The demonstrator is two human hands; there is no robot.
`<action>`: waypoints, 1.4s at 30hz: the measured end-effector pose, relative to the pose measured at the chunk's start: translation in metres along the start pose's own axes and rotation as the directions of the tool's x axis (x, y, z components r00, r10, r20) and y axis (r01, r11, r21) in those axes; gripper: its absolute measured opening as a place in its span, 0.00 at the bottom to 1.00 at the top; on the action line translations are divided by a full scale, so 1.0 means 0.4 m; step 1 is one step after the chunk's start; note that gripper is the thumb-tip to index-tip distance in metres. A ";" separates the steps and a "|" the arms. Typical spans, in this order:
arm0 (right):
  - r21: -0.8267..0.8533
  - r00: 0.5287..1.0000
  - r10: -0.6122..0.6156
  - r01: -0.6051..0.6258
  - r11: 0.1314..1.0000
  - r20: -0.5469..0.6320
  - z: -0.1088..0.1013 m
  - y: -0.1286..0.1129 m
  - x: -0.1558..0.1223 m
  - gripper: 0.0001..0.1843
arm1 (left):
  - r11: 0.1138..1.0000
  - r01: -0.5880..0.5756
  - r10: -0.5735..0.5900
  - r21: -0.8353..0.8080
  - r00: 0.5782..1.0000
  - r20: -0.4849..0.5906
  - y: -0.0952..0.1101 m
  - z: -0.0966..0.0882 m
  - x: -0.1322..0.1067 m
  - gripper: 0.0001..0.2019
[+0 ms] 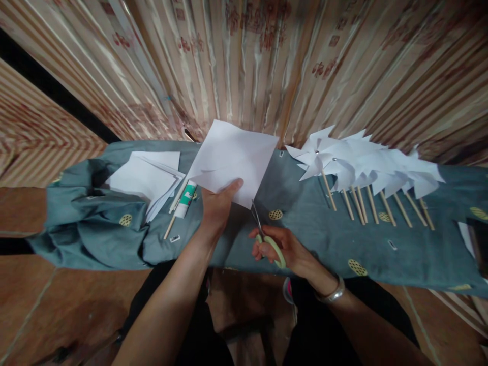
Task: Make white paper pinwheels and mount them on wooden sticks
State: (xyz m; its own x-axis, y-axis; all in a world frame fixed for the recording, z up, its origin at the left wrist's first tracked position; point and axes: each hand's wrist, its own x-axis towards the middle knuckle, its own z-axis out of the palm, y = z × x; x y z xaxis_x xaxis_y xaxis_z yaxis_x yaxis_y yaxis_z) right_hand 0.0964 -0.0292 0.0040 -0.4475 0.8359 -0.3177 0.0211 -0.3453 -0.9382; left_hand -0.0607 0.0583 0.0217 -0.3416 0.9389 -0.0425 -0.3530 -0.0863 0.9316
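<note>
My left hand (218, 203) pinches the near edge of a white square paper sheet (233, 160), holding it tilted above the teal cloth (328, 239). My right hand (280, 246) grips green-handled scissors (267, 239); their blades point up to the sheet's lower right corner. A silver bangle sits on my right wrist.
A stack of white paper squares (145, 178) lies at the left, with a glue stick (186, 199) and a wooden stick (170, 226) beside it. Several white paper pinwheels (362, 162) on wooden sticks lie in a row at the right. Striped curtains hang behind.
</note>
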 end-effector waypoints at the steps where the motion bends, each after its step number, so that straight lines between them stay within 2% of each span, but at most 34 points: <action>1: 0.011 1.000 0.007 -0.007 1.000 -0.004 0.001 0.000 0.002 0.27 | 1.000 0.006 -0.006 0.006 1.000 0.003 -0.004 0.002 -0.003 0.18; 7: 0.091 0.999 0.020 -0.016 0.996 -0.040 0.002 -0.008 0.014 0.29 | 0.998 0.062 -0.063 0.026 0.998 0.009 -0.019 0.011 -0.019 0.14; 16: 0.144 0.997 0.053 -0.044 0.989 -0.058 0.005 -0.012 0.017 0.30 | 0.999 0.030 -0.031 0.036 0.999 0.041 -0.026 0.011 -0.023 0.12; 20: 0.137 0.996 0.070 -0.061 0.989 -0.062 0.005 -0.011 0.017 0.31 | 0.999 0.025 -0.027 0.033 0.999 0.044 -0.029 0.011 -0.022 0.12; 27: 0.097 0.997 0.026 -0.019 0.995 -0.068 0.005 -0.007 0.012 0.28 | 0.998 0.053 -0.054 0.046 0.998 0.032 -0.026 0.011 -0.022 0.13; 37: 0.122 0.995 0.073 -0.064 0.990 -0.067 0.010 -0.012 0.017 0.30 | 0.998 -0.021 0.019 0.056 0.999 0.044 -0.025 0.010 -0.018 0.10; 42: 0.136 0.993 0.096 -0.085 0.987 -0.073 0.013 -0.011 0.017 0.29 | 0.998 -0.011 0.008 0.061 0.999 0.045 -0.027 0.006 -0.016 0.10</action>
State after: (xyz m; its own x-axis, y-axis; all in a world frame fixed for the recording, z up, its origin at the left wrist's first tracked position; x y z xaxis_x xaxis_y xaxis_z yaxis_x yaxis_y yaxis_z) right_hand 0.0885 -0.0241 0.0067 -0.3766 0.8280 -0.4154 -0.0626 -0.4701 -0.8804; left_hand -0.0526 0.0542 0.0128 -0.3053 0.9521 -0.0188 -0.2954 -0.0759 0.9524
